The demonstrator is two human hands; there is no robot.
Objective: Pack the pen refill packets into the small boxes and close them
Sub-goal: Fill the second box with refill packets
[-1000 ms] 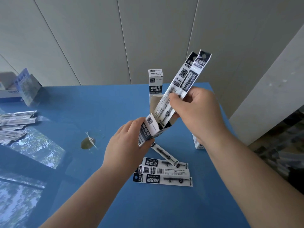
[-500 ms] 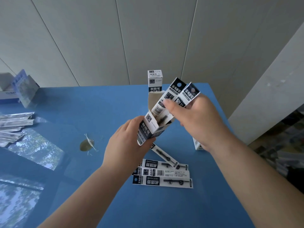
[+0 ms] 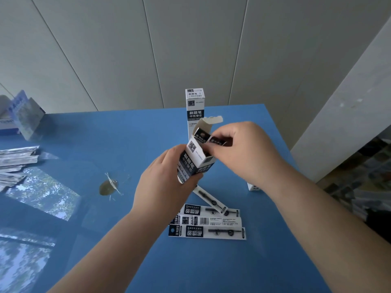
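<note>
The left hand [image 3: 167,182] wraps round the lower body of the open box [image 3: 195,157], holding it in the air above the blue table [image 3: 84,134], tilted so its long axis runs from the palm up and away toward the far right. Its mouth points straight at the right hand [image 3: 243,151], which is right on top of it, thumb and fingers pinching the dark tops of the refill packets [image 3: 208,137] that stick just out of the opening. The lid flap [image 3: 211,120] stands up and back behind them, clear of the mouth. That is the relation to watch: packets and box share one line, and the right hand sits at the upper end of it, so the likely move is a push down along that axis while the left hand braces. Once the tops are below the rim, the flap is nearest the right-hand fingers for folding over. Just beneath the hands, the loose packets [image 3: 207,224] lie flat on the table, long sides across the view, one leaning diagonally. A closed box [image 3: 195,106] stands upright beyond, and part of another box [image 3: 252,187] peeks out behind the right wrist.
</note>
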